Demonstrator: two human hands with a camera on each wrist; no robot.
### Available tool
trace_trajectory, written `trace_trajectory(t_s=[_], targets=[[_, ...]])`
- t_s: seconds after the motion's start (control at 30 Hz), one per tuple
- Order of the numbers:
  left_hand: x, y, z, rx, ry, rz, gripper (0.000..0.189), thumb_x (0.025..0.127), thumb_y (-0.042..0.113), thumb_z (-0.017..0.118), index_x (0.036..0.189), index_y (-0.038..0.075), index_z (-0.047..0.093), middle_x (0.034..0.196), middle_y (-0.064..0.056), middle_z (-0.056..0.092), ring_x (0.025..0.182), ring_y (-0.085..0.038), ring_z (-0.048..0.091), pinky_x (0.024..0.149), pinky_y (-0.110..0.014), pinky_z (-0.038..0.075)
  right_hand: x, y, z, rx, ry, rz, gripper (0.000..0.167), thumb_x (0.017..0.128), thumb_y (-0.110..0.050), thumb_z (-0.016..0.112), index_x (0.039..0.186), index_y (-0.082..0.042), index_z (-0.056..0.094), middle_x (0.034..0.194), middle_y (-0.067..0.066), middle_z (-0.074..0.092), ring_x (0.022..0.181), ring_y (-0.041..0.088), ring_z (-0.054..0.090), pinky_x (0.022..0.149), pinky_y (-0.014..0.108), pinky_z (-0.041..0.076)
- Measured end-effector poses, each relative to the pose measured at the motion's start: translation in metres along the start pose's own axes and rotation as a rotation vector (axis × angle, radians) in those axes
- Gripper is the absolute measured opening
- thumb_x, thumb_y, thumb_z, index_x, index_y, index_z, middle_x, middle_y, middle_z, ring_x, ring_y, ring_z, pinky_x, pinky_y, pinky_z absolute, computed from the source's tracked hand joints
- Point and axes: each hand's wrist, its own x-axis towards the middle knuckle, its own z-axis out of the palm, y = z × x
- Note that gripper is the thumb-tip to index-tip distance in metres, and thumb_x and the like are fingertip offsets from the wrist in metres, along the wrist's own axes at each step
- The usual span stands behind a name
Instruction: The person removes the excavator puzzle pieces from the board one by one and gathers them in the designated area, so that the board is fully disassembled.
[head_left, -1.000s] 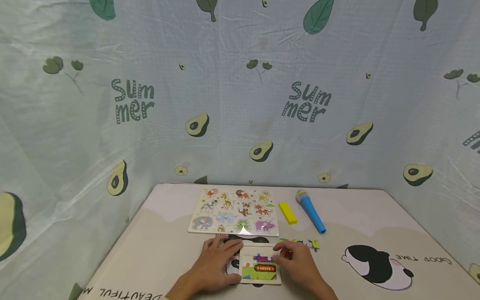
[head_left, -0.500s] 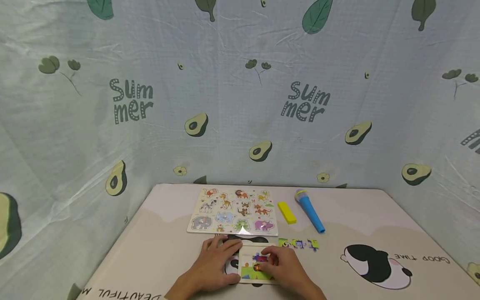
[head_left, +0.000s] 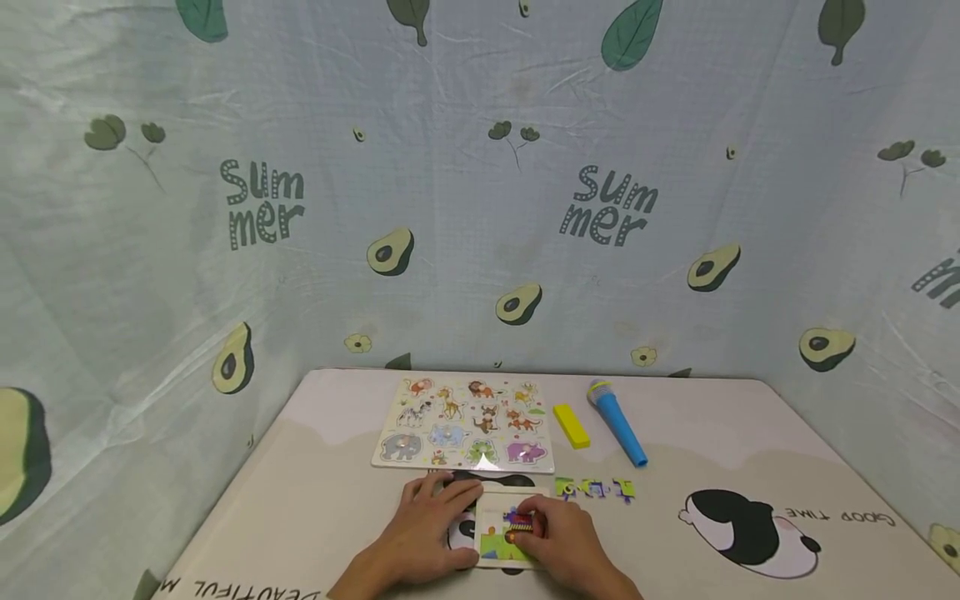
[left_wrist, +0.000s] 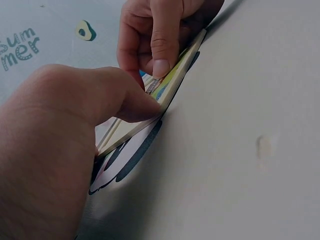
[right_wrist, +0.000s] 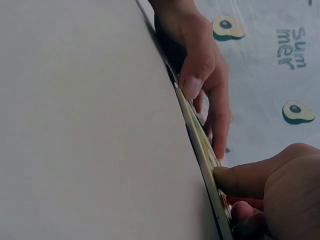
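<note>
A small jigsaw puzzle (head_left: 493, 546) in a pale square tray (head_left: 495, 497) lies on the table, showing green ground and a purple-and-orange vehicle. My left hand (head_left: 423, 532) holds the tray's left side, its thumb at the near corner and a finger at the far corner. Over the right part of the picture, my right hand (head_left: 566, 535) curls its thumb and index finger onto a puzzle piece (left_wrist: 156, 86), largely hidden by the fingers. In the right wrist view, the right thumb (right_wrist: 240, 179) lies just over the tray's edge. Several loose puzzle pieces (head_left: 594, 489) lie in a row beyond the right hand.
Behind the tray lies a larger animal puzzle board (head_left: 465, 425). To its right are a yellow block (head_left: 572, 426) and a blue toy microphone (head_left: 618, 425). The printed tabletop (head_left: 712, 450) ends at a curtain (head_left: 450, 208) with avocado patterns.
My right hand has moved left, from the tray's right edge onto the puzzle picture, uncovering the row of loose pieces. The left hand has stayed on the tray.
</note>
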Motion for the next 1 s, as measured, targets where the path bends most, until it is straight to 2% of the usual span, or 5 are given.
trace_trajectory(t_s=[0.33,0.57,1.0], targets=[[0.0014,0.0022,-0.0001,-0.010,-0.022,-0.028,0.080,0.081,0.063,0.066,0.151,0.029,0.050,0.153,0.010,0.048,0.142,-0.035,0.034,0.109,-0.065,0.025,-0.0015,0.0029,0.0000,-0.028,-0.025,-0.007,0.032,0.087,-0.032,0.080,0.111,-0.013,0.070,0.071,-0.005,0.051,0.065,0.011,0.045,0.058,0.026,0.032],[-0.0001,0.0033,-0.0014,-0.004,-0.015,-0.022,0.080,0.081,0.062,0.066,0.151,0.027,0.050,0.153,0.010,0.048,0.142,-0.035,0.034,0.108,-0.064,0.025,-0.0014,0.0028,-0.0001,-0.025,-0.028,-0.006,0.031,0.088,-0.033,0.079,0.110,-0.014,0.069,0.071,-0.005,0.051,0.065,0.011,0.045,0.058,0.026,0.032],[-0.0008,0.0024,-0.0022,0.000,-0.001,-0.013,0.080,0.081,0.063,0.065,0.151,0.027,0.050,0.153,0.009,0.047,0.142,-0.035,0.034,0.107,-0.063,0.026,-0.0010,0.0030,0.0001,-0.051,-0.025,-0.059,0.031,0.089,-0.032,0.078,0.112,-0.014,0.069,0.071,-0.006,0.050,0.065,0.009,0.044,0.059,0.026,0.033]])
